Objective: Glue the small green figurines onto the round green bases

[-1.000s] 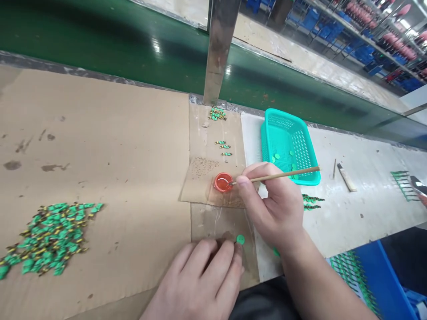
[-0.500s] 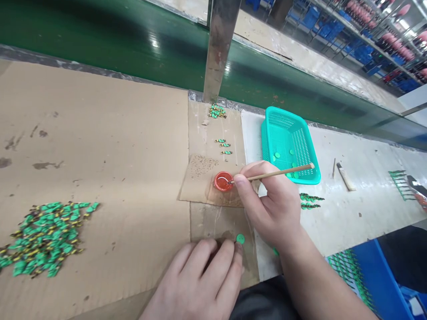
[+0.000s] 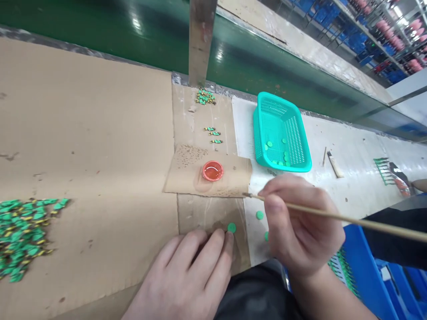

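My right hand (image 3: 300, 222) is closed around a thin wooden brush (image 3: 320, 211), its dark tip pointing left over the edge of a cardboard piece. To the left of that tip, a small red cup (image 3: 212, 171) holds reddish liquid. My left hand (image 3: 190, 271) rests on the board with bent fingers. At its index fingertip is a small green disc (image 3: 231, 227), seemingly gripped by the edge; the thumb is hidden. Another green disc (image 3: 259, 215) lies on the white surface beside my right hand, and one more is partly covered by it.
Green-and-yellow small pieces (image 3: 26, 231) form a pile at left, with a smaller heap (image 3: 205, 96) near the metal post (image 3: 200, 44). Several green discs lie in a turquoise basket (image 3: 282, 129). At right are a tube (image 3: 334, 164), a blue crate (image 3: 358, 249) and another person's hand (image 3: 419, 185).
My right hand has drawn the brush out of the red cup and moved it right and down. My left hand stays at the green disc. The whole view has shifted a little.
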Tool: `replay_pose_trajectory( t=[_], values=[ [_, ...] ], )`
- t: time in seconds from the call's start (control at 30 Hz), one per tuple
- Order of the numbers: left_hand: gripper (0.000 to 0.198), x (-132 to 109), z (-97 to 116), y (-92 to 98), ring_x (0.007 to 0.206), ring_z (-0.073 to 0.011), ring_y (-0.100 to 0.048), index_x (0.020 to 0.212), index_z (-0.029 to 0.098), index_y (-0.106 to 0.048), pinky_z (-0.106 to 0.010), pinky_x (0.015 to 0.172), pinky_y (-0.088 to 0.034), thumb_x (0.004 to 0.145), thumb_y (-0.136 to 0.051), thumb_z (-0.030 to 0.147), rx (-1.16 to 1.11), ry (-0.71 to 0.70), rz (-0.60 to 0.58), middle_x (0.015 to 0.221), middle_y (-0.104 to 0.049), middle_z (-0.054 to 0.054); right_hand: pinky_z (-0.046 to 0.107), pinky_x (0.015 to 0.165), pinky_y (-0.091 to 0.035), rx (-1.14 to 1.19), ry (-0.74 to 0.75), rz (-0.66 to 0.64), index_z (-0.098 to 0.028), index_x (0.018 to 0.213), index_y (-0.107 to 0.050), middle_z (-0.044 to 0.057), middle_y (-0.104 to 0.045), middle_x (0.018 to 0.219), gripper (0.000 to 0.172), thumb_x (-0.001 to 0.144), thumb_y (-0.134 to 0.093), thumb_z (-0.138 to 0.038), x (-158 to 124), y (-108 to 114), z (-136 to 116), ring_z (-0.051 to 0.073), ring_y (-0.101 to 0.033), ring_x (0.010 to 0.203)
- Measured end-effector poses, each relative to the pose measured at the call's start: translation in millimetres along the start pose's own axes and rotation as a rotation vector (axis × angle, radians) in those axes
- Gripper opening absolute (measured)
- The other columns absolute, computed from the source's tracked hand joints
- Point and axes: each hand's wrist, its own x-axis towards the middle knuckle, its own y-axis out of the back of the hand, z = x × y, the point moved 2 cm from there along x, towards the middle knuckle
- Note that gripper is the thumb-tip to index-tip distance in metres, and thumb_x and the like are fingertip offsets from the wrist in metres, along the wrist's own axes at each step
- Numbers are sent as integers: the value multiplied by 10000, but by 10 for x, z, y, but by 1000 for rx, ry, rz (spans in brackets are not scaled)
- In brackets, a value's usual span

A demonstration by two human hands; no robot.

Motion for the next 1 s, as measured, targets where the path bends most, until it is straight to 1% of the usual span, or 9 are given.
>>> replay_pose_trajectory(
  t=[0.07,0.17,0.27,0.37,0.47,0.6,0.7,0.87,1.0],
  values=[
    [244,-12,3,-7,1136,-334,-687,1237,161,-859,-516,934,-486,1081,-671,154,-13,-23,4,1377,-846,-105,385,764,-675,-35,4,-61,-218,1188,-695,29,-783,1004,333,989,-681,50,-194,118,-78,196,-769,842],
    [261,-25,12,-18,1160,-363,-683,1274,144,-856,-544,943,-481,1089,-676,183,-22,-39,-2,1411,-842,-127,352,741,-707,-78,3,-205,-194,1159,-671,51,-761,1001,343,940,-640,69,-449,195,-170,178,-754,812],
    [275,-30,12,-14,1167,-359,-676,1251,169,-865,-541,945,-471,1112,-630,195,-34,-13,-23,1391,-847,-114,335,771,-732,-102,23,-243,-184,1105,-665,60,-763,974,317,913,-636,67,-584,185,-207,176,-755,825],
    [308,-36,9,-7,1162,-348,-673,1246,184,-868,-526,918,-455,1127,-584,200,-53,-16,-64,1431,-835,-104,336,749,-738,-107,42,-232,-197,1102,-658,54,-770,944,295,936,-635,46,-605,149,-201,177,-756,802],
    [331,-55,3,-6,1165,-352,-675,1276,179,-864,-532,925,-459,1132,-567,211,-55,-28,-86,1448,-826,-107,350,725,-738,-129,19,-243,-214,1142,-662,47,-778,941,313,955,-631,35,-577,138,-189,186,-767,795],
    [354,-76,-10,-12,1197,-356,-681,1323,185,-853,-551,965,-489,1109,-572,212,-33,-36,-87,1493,-800,-110,349,746,-736,-149,-12,-264,-222,1137,-666,40,-788,959,308,958,-648,28,-550,151,-188,187,-785,811],
    [345,-72,-17,-7,1226,-353,-690,1311,193,-852,-547,979,-512,1079,-597,214,-3,-65,-86,1532,-778,-115,346,776,-737,-136,-25,-271,-215,1126,-669,44,-790,967,294,951,-669,21,-558,148,-181,183,-792,819],
    [324,-63,-30,14,1232,-354,-687,1294,202,-852,-544,980,-515,1070,-617,210,-1,-79,-75,1523,-788,-103,378,735,-744,-129,-39,-265,-243,1164,-641,42,-800,957,316,978,-653,12,-573,129,-158,192,-781,798],
    [342,-58,-31,15,1236,-383,-680,1332,164,-844,-566,984,-507,1069,-626,184,-17,-78,-67,1527,-777,-131,374,718,-739,-121,-29,-261,-240,1153,-642,42,-803,938,306,977,-652,10,-561,127,-158,191,-773,776]
  ],
)
